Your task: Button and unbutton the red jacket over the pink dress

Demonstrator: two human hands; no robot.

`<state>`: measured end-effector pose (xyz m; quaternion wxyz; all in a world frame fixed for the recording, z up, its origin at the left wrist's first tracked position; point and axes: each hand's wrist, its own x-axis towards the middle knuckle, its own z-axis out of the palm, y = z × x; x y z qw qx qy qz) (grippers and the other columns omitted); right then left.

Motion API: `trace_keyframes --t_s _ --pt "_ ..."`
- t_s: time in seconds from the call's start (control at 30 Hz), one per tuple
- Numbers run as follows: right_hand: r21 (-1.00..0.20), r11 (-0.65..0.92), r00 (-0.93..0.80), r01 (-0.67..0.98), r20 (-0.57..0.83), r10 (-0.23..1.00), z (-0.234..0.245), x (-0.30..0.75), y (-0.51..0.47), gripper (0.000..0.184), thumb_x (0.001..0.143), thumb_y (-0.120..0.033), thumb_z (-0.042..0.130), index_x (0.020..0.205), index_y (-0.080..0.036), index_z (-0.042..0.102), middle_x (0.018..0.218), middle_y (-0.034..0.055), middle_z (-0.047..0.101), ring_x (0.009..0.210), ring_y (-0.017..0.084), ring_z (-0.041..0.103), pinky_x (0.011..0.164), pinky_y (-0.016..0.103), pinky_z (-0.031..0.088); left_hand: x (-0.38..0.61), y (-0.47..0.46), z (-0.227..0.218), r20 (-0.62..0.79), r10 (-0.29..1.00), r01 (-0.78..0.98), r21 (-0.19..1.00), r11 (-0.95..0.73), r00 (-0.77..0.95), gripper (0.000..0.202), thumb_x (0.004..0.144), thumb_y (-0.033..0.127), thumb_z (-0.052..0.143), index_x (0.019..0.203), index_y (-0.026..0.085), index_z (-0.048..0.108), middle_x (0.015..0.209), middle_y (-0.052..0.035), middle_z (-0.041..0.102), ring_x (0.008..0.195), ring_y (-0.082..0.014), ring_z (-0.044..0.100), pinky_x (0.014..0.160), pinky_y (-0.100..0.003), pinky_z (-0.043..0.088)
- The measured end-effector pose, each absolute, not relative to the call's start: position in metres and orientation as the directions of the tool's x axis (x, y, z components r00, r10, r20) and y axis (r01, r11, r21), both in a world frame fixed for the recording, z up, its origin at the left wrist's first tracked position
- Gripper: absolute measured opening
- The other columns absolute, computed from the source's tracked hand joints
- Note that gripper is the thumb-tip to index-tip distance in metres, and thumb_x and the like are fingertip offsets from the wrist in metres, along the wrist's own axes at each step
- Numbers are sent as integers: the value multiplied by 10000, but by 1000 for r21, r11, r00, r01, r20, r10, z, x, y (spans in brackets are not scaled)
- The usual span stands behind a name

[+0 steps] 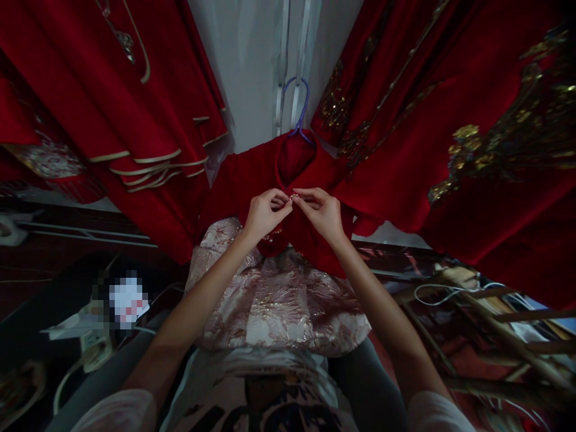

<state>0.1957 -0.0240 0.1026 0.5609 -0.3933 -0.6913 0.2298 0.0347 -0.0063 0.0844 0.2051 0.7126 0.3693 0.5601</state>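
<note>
Together at the centre of the frame, with fingertips almost meeting: left hand (269, 213) and right hand (321, 211), both clamped by thumb and forefinger on a small beaded trim (294, 195). Just above this pinch, the dark collar opening (294, 159) of a red garment (297, 231), hung in the middle of the frame from a purple hanger (306, 99), with sleeves spread to either side. Just below the left hand, on the same red cloth, a second sparkling trim (272, 235), too small for detail. Behind the hanger, at top centre, pale metal rods (281, 54) against a grey-white surface (243, 60). Across the upper left, long red drapes (148, 114) with pale edging; across the upper right, more red cloth (396, 168) with gold sequin work (468, 144). Below the hands, over the lap, a shiny pink-and-gold brocade (279, 300). At bottom centre, a pale shirt (220, 375) with dark lettering. In the lower left, on a dark surface (40, 306), a blurred-out white item (128, 297) and, just beside it, a pale power strip (96, 351) with a white cord. In the lower right, a wooden frame (517, 336) and a looped white cable (434, 300), in dim light.
</note>
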Motion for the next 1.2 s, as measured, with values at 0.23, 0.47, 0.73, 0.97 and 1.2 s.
trace_keyframes --t_s 0.23,0.47,0.73,0.97,1.2 --pt "-791 556 -70 255 558 827 100 202 -20 334 780 -372 699 1082 -231 713 1013 54 693 886 172 674 842 343 591 35 -9 91 637 756 320 693 -647 150 88 747 192 654 834 179 663 787 -7 703 683 -111 668 645 -227 573" --pt "-811 542 -96 220 535 839 98 201 -14 362 769 -341 690 1108 -213 701 1026 59 693 872 169 669 833 345 590 30 -8 100 669 697 411 577 -706 257 47 763 191 628 797 172 654 779 -18 683 671 -118 646 642 -233 549" --pt "-812 538 -100 224 530 842 90 193 -9 359 841 -303 541 1176 -224 642 1189 63 640 1040 183 618 949 351 514 42 -12 95 683 681 376 577 -725 264 62 832 178 551 858 180 607 859 -27 646 764 -125 623 708 -243 538" --pt "-732 607 -153 309 592 791 72 189 -22 746 766 -218 607 1453 -276 323 1463 63 405 1296 212 435 1115 395 363 49 -12 72 591 779 36 791 -610 211 272 871 147 407 1009 201 635 1044 -54 678 970 -146 652 892 -311 535" --pt "-673 545 -142 500 557 818 64 219 -39 776 708 -54 472 1447 -238 326 1314 103 547 1154 211 568 971 380 475 47 -12 63 543 796 -12 828 -561 268 306 890 219 425 1100 215 648 1169 -80 653 1023 -165 644 934 -347 517"
